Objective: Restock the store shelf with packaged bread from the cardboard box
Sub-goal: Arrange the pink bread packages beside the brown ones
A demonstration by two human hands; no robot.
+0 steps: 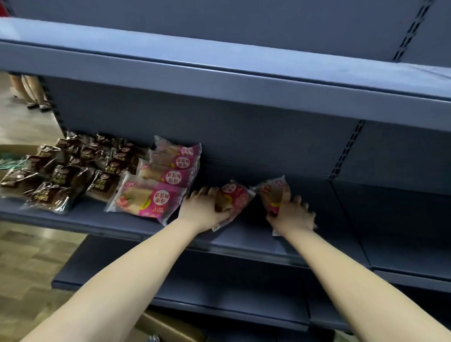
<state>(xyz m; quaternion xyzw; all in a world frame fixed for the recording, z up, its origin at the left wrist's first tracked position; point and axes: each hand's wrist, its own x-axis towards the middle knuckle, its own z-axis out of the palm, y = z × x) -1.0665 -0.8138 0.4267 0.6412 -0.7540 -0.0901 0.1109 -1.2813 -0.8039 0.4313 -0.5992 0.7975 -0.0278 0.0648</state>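
While both hands reach onto the middle shelf (247, 236), each grips its own pink bread packet near the front edge. The left hand (204, 210) curls its fingers over the near end of the left packet (236, 196). The right hand (293, 215) clasps the near end of the right packet (272, 191), with the thumb laid up along its face.

Each packet lies straight ahead of the hand that holds it, its long axis running from the front edge toward the back panel (269, 143). The left packet slants rightward as it goes back and the right packet leans slightly left, so their far ends nearly meet while the near ends sit apart. Whether the far ends rest on the shelf or are lifted off it I cannot tell.

Toward the left end of the shelf, a row of pink packets (168, 172) runs from the front edge to the back panel, their long axes across the shelf. The left hand is just beside the front one, and brown packets (63, 174) fill the left end beyond.

In my judgement the left packet, being nearer that row, would go down beside it, which calls for turning it crosswise. Open shelf runs on to the right of the right hand, so there is room for sideways movement. The upper shelf (215, 68) overhangs and limits any lift. A cardboard box (173, 331) sits on the floor below the arms.
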